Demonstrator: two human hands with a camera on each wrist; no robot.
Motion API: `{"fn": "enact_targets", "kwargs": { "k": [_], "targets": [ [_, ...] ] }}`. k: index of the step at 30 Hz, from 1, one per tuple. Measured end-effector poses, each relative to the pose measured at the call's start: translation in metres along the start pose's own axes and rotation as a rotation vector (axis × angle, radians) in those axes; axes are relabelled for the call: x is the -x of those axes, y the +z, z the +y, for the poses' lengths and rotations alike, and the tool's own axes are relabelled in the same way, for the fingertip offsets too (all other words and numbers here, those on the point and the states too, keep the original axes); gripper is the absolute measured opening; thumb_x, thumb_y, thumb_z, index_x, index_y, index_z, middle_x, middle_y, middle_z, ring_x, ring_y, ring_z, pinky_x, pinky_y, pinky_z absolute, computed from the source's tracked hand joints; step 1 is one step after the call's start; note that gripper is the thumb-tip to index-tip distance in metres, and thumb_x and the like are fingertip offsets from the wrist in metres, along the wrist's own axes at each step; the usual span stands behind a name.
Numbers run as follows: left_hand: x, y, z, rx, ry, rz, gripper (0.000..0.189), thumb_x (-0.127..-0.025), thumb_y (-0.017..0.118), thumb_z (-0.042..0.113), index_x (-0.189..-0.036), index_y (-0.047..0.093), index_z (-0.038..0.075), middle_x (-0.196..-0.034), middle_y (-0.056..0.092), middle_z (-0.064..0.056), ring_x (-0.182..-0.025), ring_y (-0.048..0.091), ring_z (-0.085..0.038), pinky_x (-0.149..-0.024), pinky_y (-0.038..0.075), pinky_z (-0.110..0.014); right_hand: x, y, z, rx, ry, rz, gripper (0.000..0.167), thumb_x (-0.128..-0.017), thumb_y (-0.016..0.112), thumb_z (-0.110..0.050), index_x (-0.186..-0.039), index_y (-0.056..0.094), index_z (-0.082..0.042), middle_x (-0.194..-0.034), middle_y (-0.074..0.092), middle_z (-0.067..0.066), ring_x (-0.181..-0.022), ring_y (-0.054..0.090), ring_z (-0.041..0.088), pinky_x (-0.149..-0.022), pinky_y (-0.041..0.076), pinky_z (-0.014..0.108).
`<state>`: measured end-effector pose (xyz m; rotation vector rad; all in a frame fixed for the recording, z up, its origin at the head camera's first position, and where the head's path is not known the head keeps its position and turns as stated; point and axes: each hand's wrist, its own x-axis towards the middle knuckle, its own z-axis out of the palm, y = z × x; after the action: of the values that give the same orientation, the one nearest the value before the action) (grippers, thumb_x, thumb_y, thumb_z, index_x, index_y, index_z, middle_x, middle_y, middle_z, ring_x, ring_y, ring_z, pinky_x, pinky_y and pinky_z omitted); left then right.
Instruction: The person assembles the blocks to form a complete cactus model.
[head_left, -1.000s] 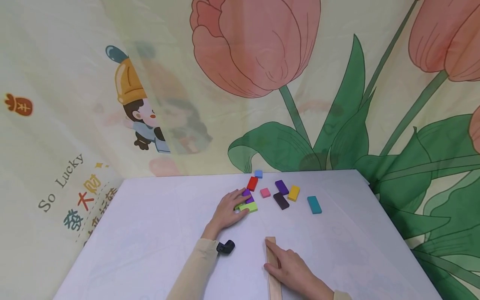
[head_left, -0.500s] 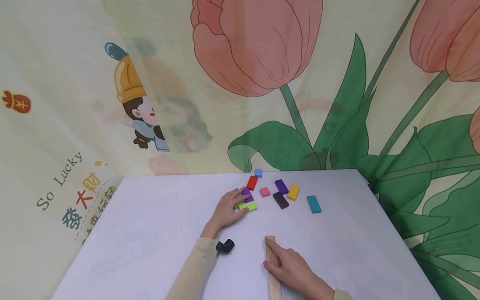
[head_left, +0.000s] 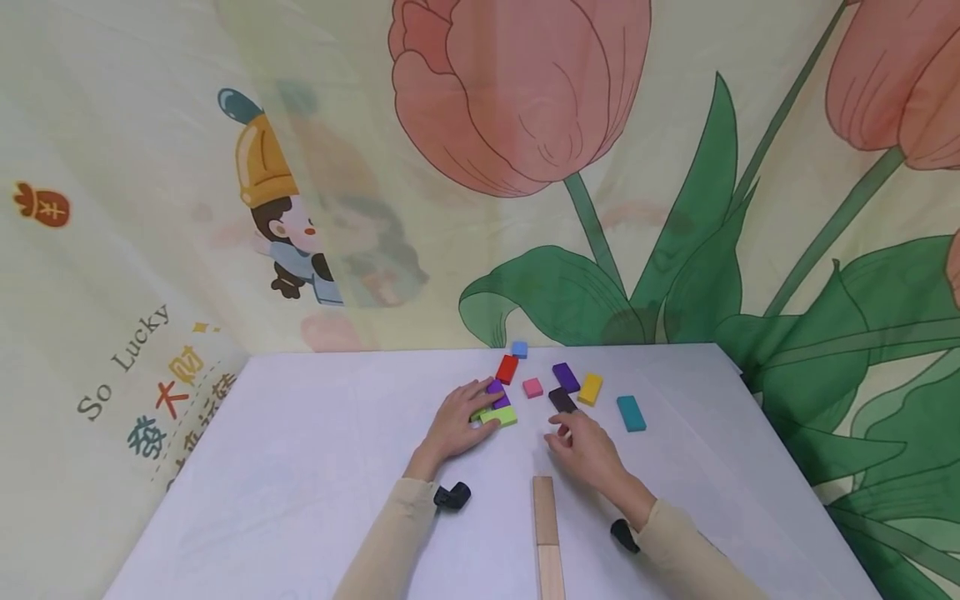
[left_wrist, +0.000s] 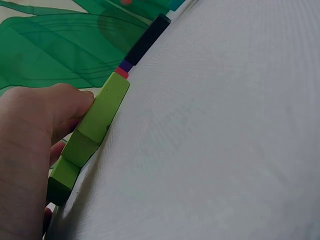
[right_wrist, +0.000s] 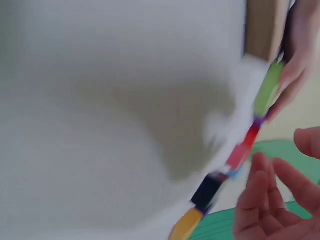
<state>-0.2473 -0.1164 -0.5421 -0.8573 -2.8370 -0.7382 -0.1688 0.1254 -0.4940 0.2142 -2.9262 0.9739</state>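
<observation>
Lightly, the left hand point(head_left: 454, 420) rests with fingers outstretched over a small cluster: its thumb touches a light green block point(head_left: 504, 416), a second green block point(left_wrist: 64, 176) sits under the palm side, and its fingers cross a purple block point(head_left: 496, 387). Just beyond those fingers lie a red block point(head_left: 507, 369) and, farther on, a blue block point(head_left: 520, 350); a pink block point(head_left: 532, 387) is to their right.

The right hand point(head_left: 588, 452) hangs above the desk point(head_left: 322, 467), loosely bent, thumb and fingertips apart. Just past its fingertips is a black block point(head_left: 561, 399), with a dark violet block point(head_left: 566, 377) and a yellow block point(head_left: 590, 389) behind that. Off to this hand's right is a teal block point(head_left: 632, 413). Nearer the person, left of the right forearm, two wooden strips point(head_left: 546, 510) lie end to end.
</observation>
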Motion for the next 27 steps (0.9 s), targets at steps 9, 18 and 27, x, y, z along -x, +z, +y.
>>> {"fn": "enact_targets", "kwargs": {
  "k": [9,18,27],
  "targets": [
    [0.0,0.003,-0.001,0.002,0.013,0.024,0.052,-0.093,0.057,0.044,-0.141,0.057,0.024,-0.155,0.04,-0.002,-0.143,0.034,-0.03,-0.115,0.027,-0.053,-0.069,0.002,0.015,0.111,-0.055,-0.001,0.027,-0.091,0.07,-0.015,-0.116,0.07,-0.004,-0.11,0.06,0.014,-0.098,0.058,0.027,-0.083,0.056,0.042],
    [-0.001,0.005,0.0,-0.005,0.029,0.032,0.052,-0.093,0.056,0.044,-0.141,0.057,0.024,-0.155,0.04,-0.002,-0.143,0.034,-0.03,-0.115,0.028,-0.053,-0.091,0.01,0.014,0.164,-0.091,-0.111,0.039,-0.094,0.068,-0.019,-0.129,0.063,-0.002,-0.126,0.059,0.016,-0.119,0.053,0.035,-0.098,0.049,0.048],
    [0.001,0.003,-0.002,-0.014,0.016,0.027,0.052,-0.093,0.056,0.044,-0.141,0.057,0.025,-0.155,0.04,-0.002,-0.143,0.034,-0.03,-0.115,0.028,-0.054,-0.091,0.014,0.01,0.101,-0.057,-0.039,0.024,-0.09,0.072,-0.015,-0.11,0.065,-0.003,-0.102,0.066,0.011,-0.092,0.059,0.027,-0.083,0.055,0.042]
  ]
}}
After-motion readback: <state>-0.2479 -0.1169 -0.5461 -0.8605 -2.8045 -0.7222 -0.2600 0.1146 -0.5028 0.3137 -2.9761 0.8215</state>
